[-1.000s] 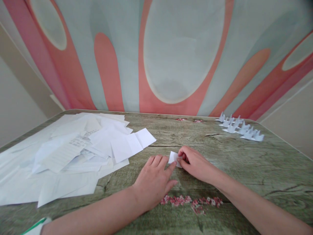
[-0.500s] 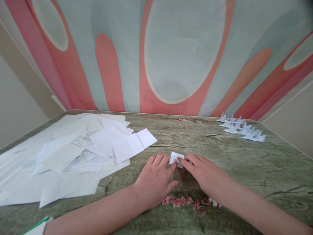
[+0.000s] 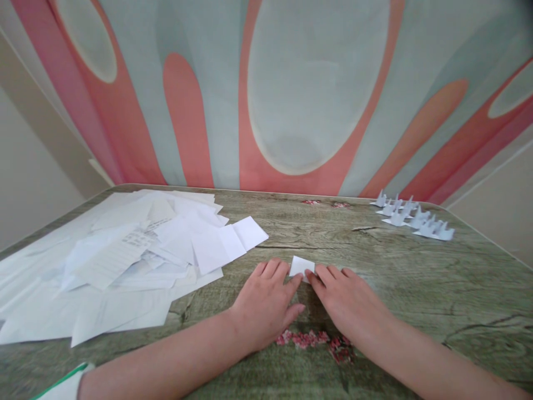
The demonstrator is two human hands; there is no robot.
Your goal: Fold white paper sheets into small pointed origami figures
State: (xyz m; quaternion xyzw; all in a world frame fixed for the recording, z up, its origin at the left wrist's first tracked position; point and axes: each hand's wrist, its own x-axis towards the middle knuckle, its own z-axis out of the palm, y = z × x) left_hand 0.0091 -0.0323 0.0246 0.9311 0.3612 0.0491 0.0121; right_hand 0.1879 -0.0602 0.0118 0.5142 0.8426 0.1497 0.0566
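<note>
A small folded piece of white paper (image 3: 302, 265) lies on the table in front of me. My left hand (image 3: 264, 305) rests at its left side, index fingertip on the paper's near edge, thumb spread away below. From the right, my right hand (image 3: 343, 297) presses an index fingertip on the near right part of the paper, with the other fingers beside its right edge. Both hands lie with fingers stretched out and are open, neither gripping the paper. The near edge of the paper is partly covered by fingertips.
A spread pile of loose white sheets (image 3: 120, 300) covers the table's left side, some with print. Folded white paper (image 3: 250, 232) sits at the pile's right end. Several small folded paper figures (image 3: 433, 226) stand at the far right. A patterned wall (image 3: 316, 83) rises behind the wood-look table (image 3: 416, 294).
My right index finger has drawn back from the middle of the small paper toward its near edge, leaving more of its top showing. The left hand stays nearly in place.
</note>
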